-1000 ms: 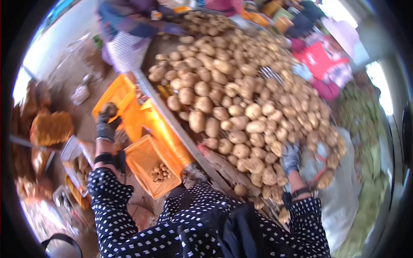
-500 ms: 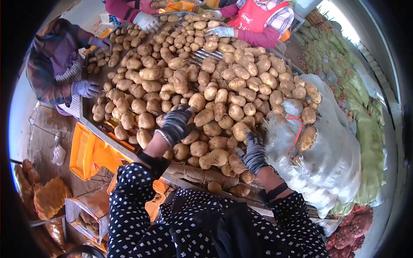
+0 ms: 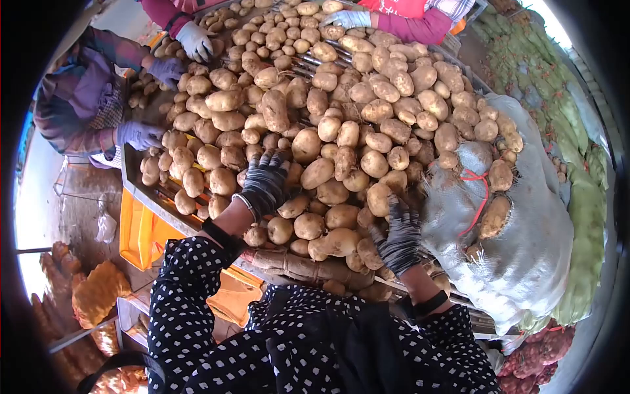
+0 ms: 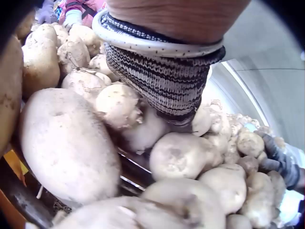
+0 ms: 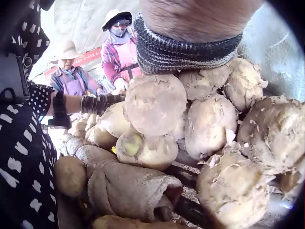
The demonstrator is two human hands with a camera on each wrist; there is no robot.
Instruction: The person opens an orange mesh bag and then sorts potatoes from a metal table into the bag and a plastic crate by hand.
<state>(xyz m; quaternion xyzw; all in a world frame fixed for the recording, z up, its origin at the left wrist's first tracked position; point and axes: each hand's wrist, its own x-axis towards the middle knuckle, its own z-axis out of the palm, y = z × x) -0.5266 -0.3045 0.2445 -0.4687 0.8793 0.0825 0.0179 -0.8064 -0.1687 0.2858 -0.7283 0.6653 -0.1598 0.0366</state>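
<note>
A large heap of potatoes (image 3: 341, 164) covers a slatted sorting table. My left hand (image 3: 266, 185), in a striped knit glove, rests on potatoes near the table's front left, fingers spread and pointing away. Farther right, my right hand (image 3: 399, 240) in a matching glove touches potatoes beside a white woven sack (image 3: 505, 249). In the left wrist view the glove (image 4: 157, 78) reaches down among potatoes, its fingertips hidden. The right wrist view shows the glove cuff (image 5: 188, 50) above a round potato (image 5: 156, 104), fingers out of sight.
Other people's gloved hands (image 3: 139, 134) work at the left and far sides. Orange crates (image 3: 147, 230) stand below the left edge. A rolled cloth (image 3: 305, 268) lines the front edge. Green net sacks (image 3: 577, 197) and red net sacks (image 3: 538, 358) lie at right.
My left hand has come from the orange crate, where it held a potato, onto the heap, the potato gone from it. My right hand has shifted slightly. The head view has turned.
</note>
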